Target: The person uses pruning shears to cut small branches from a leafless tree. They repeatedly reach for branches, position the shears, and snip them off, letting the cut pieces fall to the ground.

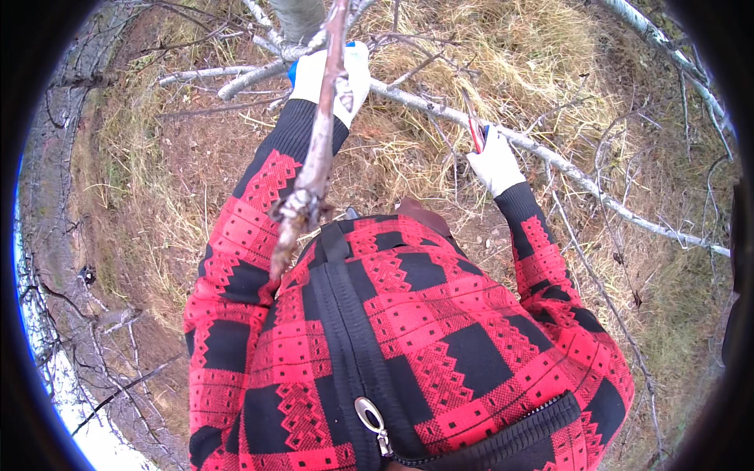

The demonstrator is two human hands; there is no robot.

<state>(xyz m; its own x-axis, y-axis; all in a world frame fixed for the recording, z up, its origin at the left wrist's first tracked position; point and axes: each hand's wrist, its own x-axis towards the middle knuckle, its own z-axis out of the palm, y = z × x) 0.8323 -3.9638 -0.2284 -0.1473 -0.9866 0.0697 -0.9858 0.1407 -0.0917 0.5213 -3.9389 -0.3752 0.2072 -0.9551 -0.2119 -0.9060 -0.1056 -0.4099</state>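
My left hand (pixel 356 73), in a white and blue work glove, is wrapped around a long pale branch (pixel 565 168) close to the trunk (pixel 299 20). Its fingers are partly hidden behind a brown twig (pixel 321 141) that crosses close to the camera. Farther right, my right hand (pixel 498 165), gloved in white, grips red-handled pruning shears (pixel 476 136). They reach up against the same branch, beside a thin side shoot. The glove and branch hide much of the tool, so I cannot tell whether its blades are apart.
Cut-looking branch stubs (pixel 250 81) jut left from the trunk. Another pale limb (pixel 654 35) crosses the upper right, and a thin stem (pixel 595 277) hangs at the right. Bare twigs (pixel 126 329) tangle at the lower left. Dry grass (pixel 524 53) covers the ground.
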